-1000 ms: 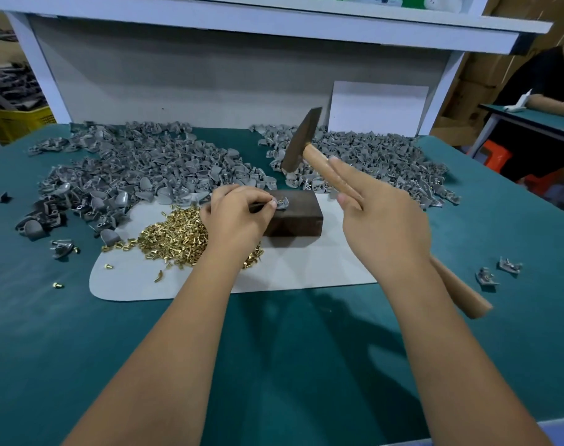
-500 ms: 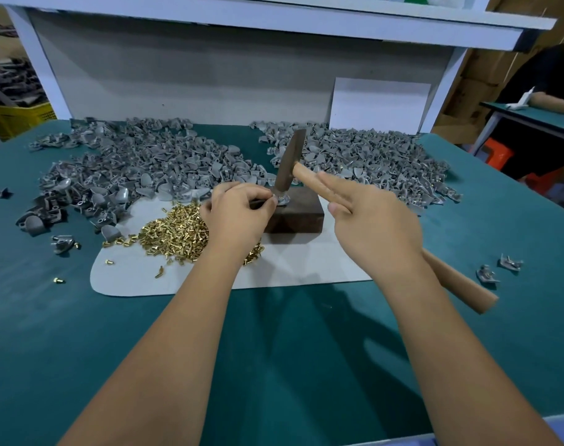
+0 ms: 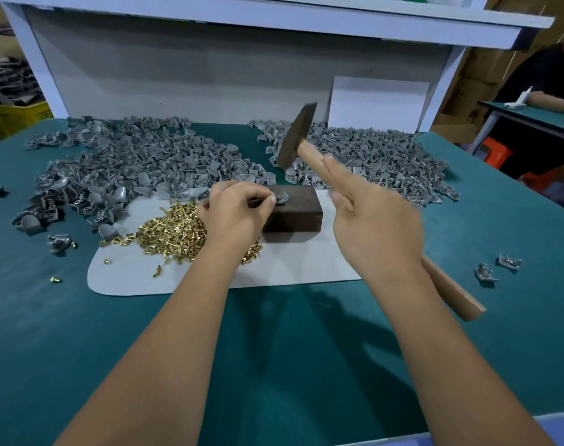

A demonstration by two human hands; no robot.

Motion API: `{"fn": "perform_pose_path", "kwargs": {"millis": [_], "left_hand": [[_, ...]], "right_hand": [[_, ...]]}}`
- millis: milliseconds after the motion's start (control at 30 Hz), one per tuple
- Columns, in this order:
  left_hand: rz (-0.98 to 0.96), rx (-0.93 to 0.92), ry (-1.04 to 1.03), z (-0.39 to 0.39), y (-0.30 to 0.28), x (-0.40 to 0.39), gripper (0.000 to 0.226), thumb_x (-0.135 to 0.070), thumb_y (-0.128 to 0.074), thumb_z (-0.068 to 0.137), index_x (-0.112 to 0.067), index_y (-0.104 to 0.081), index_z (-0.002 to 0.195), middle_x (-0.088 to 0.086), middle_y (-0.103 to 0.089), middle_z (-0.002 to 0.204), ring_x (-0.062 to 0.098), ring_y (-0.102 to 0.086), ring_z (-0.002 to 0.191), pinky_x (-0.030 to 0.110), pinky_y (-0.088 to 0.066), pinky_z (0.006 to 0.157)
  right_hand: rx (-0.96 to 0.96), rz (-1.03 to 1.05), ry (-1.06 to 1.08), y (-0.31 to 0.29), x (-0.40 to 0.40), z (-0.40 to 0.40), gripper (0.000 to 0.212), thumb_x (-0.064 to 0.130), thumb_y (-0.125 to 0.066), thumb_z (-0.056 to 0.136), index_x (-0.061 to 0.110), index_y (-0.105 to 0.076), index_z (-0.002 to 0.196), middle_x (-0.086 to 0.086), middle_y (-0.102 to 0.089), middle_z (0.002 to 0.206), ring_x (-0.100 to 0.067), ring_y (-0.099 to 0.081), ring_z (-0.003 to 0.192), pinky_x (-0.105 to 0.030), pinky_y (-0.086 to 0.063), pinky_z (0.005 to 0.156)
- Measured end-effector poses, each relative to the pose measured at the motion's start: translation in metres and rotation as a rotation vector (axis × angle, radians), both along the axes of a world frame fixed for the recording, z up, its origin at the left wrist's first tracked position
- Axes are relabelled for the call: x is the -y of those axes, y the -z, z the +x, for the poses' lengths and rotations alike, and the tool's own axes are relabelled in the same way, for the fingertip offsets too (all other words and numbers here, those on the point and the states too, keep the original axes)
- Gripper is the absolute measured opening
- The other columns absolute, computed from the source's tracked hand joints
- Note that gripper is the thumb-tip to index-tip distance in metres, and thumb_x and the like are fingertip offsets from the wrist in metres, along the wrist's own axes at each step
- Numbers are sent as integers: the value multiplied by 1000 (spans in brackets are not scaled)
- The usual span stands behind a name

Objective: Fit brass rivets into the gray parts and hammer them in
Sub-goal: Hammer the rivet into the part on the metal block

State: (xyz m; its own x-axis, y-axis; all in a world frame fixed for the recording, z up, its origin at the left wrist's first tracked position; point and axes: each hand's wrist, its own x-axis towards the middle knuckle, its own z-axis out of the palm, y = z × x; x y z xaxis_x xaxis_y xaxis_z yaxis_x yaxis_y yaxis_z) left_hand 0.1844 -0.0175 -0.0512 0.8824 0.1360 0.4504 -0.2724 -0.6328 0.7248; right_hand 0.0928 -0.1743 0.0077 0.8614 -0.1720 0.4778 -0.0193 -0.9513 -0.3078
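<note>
On a dark block (image 3: 293, 209) at the centre of the green worktable (image 3: 81, 349), a single gray part (image 3: 281, 197) lay on the top face, toward its left end. The left hand (image 3: 237, 214) reached in from the left and pinched that part between thumb and fingertips, curled tightly round it. Whether a brass rivet already sat in the part could not be made out; it was too small and partly hidden by the fingers.

The right hand (image 3: 370, 223) gripped the wooden handle of a hammer (image 3: 298, 136), with the index and middle fingers laid straight along the shaft. The handle's long axis ran diagonally from the lower right, behind the wrist, up and away to the left. The dark metal head was raised above and slightly behind the right end of the block, well clear of the part. So the part lay down and to the left of the hammer head, just beside the left fingertips.

The coming blow likely called for a short downward arc onto the part, and the pinching fingers sat close enough to be at risk.

Loose brass rivets (image 3: 171, 230) were heaped on a pale mat (image 3: 290, 265) just left of the block, under the left wrist. Two large piles of gray parts (image 3: 129, 169) spread behind.
</note>
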Motion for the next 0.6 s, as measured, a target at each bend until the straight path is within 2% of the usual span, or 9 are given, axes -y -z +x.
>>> {"fn": "perform_pose_path", "kwargs": {"millis": [67,133,200,300,367,433,500,600], "left_hand": [[-2,-28,3,0,-1,0,6,-36,-71,87,-42,-74,89,-37,-50,80,10,-38,130,34,-15,94],[2,-40,-8,0,-1,1,6,-38,-71,87,-43,-73,88,-35,-50,82,8,-36,130,35,-16,97],[-22,-35,-16,1,0,3,4,-37,-73,86,-39,-75,89,-31,-54,86,9,-39,129,35,-16,98],[-3,-19,-21,2,2,2,4,-37,-73,85,-38,-76,87,-27,-59,90,9,-43,128,40,-18,100],[4,-16,-20,2,2,1,5,-39,-71,86,-40,-76,86,-29,-58,88,9,-43,128,42,-19,101],[14,-33,-34,1,1,1,5,-40,-70,87,-41,-75,87,-30,-55,86,9,-40,129,41,-19,101],[9,-39,-34,0,1,2,6,-40,-70,87,-40,-76,89,-31,-55,87,9,-40,129,40,-18,101],[-7,-36,-27,0,1,2,6,-39,-71,87,-38,-77,90,-28,-58,92,9,-41,128,44,-19,105]], "right_hand": [[-110,-29,-22,3,-1,-1,49,29,-46,96,55,-36,136,-1,-68,100,-29,-60,84,-36,-42,64],[-117,-25,-6,-1,1,1,47,30,-47,96,56,-38,134,1,-68,106,-29,-62,93,-36,-42,66],[-40,-22,18,-6,2,4,47,31,-47,96,57,-37,134,1,-68,97,-29,-62,84,-33,-37,60],[46,-18,49,-4,2,2,50,30,-47,96,57,-33,136,1,-57,76,-24,-45,62,-32,-33,54],[-34,-34,13,1,1,-2,52,28,-47,95,59,-32,135,1,-59,80,-24,-43,65,-32,-33,57],[-110,-40,-19,4,3,-4,50,28,-46,96,58,-36,134,0,-65,94,-27,-55,77,-32,-34,59],[-56,-48,-14,0,3,-1,50,29,-48,96,61,-34,132,0,-68,98,-29,-61,83,-31,-33,58],[65,-10,11,-5,5,1,52,29,-48,96,60,-31,134,0,-68,86,-26,-51,65,-30,-31,52]]}}
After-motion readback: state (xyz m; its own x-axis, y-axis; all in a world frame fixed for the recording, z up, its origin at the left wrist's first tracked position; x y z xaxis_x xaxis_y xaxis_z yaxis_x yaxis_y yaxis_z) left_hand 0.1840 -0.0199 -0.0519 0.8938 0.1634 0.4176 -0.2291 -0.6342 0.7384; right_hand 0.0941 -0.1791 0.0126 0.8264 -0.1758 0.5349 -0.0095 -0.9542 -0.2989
